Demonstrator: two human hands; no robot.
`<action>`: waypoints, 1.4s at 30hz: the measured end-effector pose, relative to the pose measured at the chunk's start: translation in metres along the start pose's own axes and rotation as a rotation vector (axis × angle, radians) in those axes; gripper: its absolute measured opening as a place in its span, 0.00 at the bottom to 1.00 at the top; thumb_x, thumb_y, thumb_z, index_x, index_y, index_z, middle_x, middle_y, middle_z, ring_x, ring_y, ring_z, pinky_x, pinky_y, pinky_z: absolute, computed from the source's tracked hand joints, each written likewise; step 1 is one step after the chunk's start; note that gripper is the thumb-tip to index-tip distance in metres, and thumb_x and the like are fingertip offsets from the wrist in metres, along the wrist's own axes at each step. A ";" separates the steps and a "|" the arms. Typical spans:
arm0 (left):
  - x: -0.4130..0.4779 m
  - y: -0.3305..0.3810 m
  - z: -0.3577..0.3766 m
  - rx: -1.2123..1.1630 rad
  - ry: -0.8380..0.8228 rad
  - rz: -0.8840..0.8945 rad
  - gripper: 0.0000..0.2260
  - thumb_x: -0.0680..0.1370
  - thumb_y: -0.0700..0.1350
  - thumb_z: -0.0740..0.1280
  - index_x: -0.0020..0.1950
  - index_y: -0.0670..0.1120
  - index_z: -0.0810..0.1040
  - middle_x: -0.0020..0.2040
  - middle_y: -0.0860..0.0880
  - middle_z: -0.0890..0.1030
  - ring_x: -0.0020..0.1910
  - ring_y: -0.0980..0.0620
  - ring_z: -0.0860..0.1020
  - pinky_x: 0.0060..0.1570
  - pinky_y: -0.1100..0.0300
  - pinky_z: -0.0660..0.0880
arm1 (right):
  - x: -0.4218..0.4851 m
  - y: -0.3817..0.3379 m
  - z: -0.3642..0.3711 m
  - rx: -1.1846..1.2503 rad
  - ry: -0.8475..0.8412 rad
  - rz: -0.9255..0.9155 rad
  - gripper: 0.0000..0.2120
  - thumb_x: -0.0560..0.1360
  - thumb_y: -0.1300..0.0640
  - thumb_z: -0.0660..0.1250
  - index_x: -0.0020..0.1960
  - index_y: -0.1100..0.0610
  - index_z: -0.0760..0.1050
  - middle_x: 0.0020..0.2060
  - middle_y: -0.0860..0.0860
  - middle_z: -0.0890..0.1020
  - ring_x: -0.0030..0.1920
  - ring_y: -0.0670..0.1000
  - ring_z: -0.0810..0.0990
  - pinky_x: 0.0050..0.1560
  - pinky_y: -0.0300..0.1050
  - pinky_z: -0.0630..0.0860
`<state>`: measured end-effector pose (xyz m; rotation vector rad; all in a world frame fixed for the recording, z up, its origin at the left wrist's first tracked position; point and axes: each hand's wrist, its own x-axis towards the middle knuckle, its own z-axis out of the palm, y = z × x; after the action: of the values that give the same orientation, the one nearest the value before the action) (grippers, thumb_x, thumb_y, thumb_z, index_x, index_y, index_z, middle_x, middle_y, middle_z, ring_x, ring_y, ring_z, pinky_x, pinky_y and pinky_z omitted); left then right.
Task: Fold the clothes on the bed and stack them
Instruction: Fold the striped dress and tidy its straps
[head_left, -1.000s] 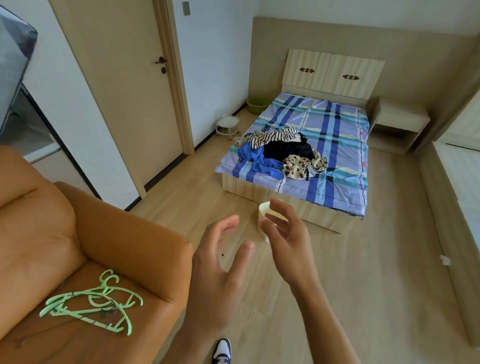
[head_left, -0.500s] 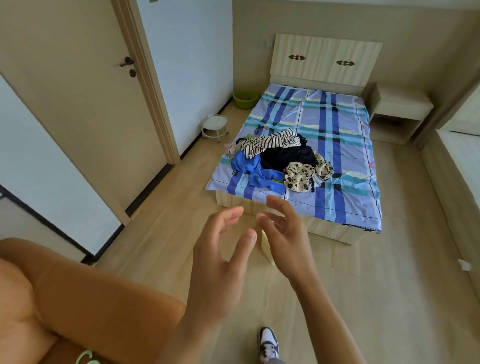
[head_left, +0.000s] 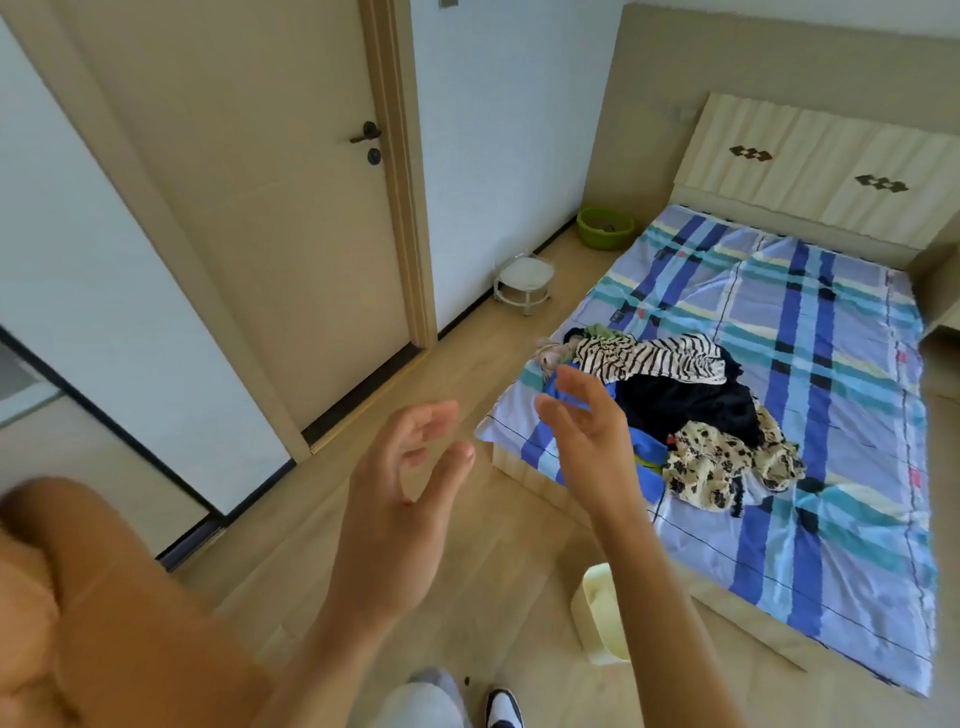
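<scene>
A loose pile of clothes lies on the near left part of the bed (head_left: 841, 374), which has a blue plaid sheet. On top is a black-and-white striped garment (head_left: 660, 358), below it a black garment (head_left: 691, 402), a blue one (head_left: 647, 457) and a cream floral one (head_left: 722, 462). My left hand (head_left: 400, 514) and my right hand (head_left: 592, 441) are raised in front of me, over the floor, short of the bed. Both have fingers spread and hold nothing. My right hand covers part of the blue garment.
An orange sofa arm (head_left: 119, 623) is at the lower left. A pale bin (head_left: 597, 613) stands on the floor by the bed's near edge. A shut door (head_left: 291, 208), a small white stool (head_left: 524, 278) and a green basin (head_left: 605, 226) line the left wall.
The view has moved forward and turned left, so the bed is closer and further right. The bin is visible again. Both hands stay raised and empty.
</scene>
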<state>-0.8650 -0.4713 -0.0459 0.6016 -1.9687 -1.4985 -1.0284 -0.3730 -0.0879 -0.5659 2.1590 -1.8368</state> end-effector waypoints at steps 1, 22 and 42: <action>0.014 -0.003 -0.004 0.000 0.021 -0.012 0.19 0.73 0.60 0.65 0.61 0.56 0.78 0.59 0.60 0.81 0.62 0.56 0.78 0.64 0.49 0.75 | 0.016 0.000 0.009 0.004 -0.017 0.000 0.22 0.79 0.52 0.68 0.71 0.50 0.71 0.65 0.43 0.77 0.62 0.39 0.77 0.54 0.30 0.74; 0.448 -0.104 -0.074 -0.034 -0.171 -0.055 0.14 0.76 0.56 0.66 0.60 0.54 0.79 0.57 0.60 0.82 0.62 0.61 0.77 0.64 0.54 0.74 | 0.382 0.007 0.219 -0.008 0.080 0.069 0.20 0.79 0.54 0.69 0.69 0.49 0.72 0.62 0.46 0.78 0.55 0.37 0.80 0.47 0.30 0.75; 0.869 -0.164 0.064 0.002 -0.398 -0.004 0.15 0.76 0.54 0.67 0.60 0.51 0.80 0.57 0.59 0.83 0.61 0.60 0.78 0.64 0.55 0.74 | 0.804 0.045 0.223 0.020 0.357 0.092 0.23 0.78 0.51 0.69 0.72 0.49 0.70 0.60 0.44 0.78 0.53 0.33 0.78 0.54 0.36 0.75</action>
<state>-1.5390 -1.0471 -0.0606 0.3231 -2.2619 -1.7215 -1.6562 -0.9227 -0.1233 -0.1357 2.3333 -2.0313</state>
